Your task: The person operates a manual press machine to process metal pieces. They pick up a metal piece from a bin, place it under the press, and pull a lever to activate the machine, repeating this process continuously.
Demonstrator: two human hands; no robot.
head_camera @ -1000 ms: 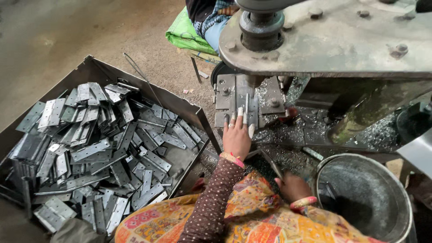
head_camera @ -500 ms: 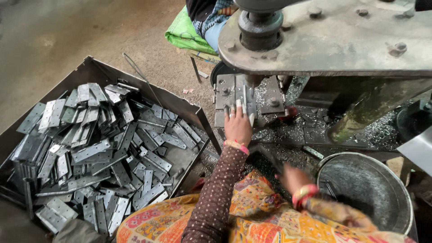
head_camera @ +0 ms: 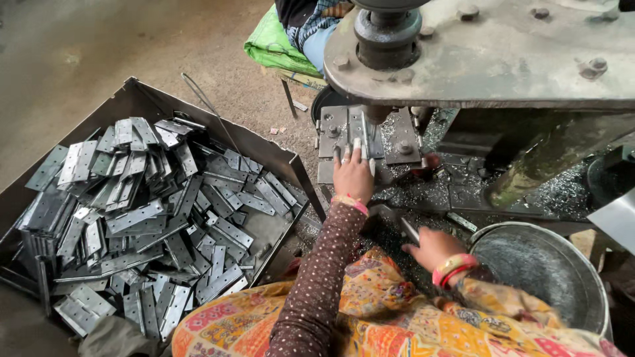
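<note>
**Left hand at the press die, right hand low by the bucket**

Up at the press, the left hand (head_camera: 352, 175) lies flat on the grey steel die bed (head_camera: 405, 142), fingers (head_camera: 357, 147) spread and stretched forward. Its grip is apart, not closed around anything; the fingertips press down on a narrow grey metal strip (head_camera: 363, 132) that stands lengthwise under the round dark ram (head_camera: 387, 33) of the heavy grey machine arm (head_camera: 503, 53). The strip reaches out just beyond the fingertips, toward the far side of the bed, touching them.

Nearer the body, the right hand (head_camera: 433, 246), with red and yellow bangles at the wrist, hovers low over the dark worktop (head_camera: 423, 195) strewn with metal shavings. Its fingers curl toward a short grey metal piece (head_camera: 410, 230) at the near edge of the worktop; whether they are clamped on it I cannot tell. A round grey metal bucket (head_camera: 582, 277) stands just beside that hand, at the near right corner.

Left of the worktop, a large dark sheet-metal tray (head_camera: 132, 99) on the floor holds a loose heap of flat grey hinge plates with holes (head_camera: 145, 218), well apart from both hands. A green bundle of cloth (head_camera: 274, 49) lies beyond the tray.
</note>
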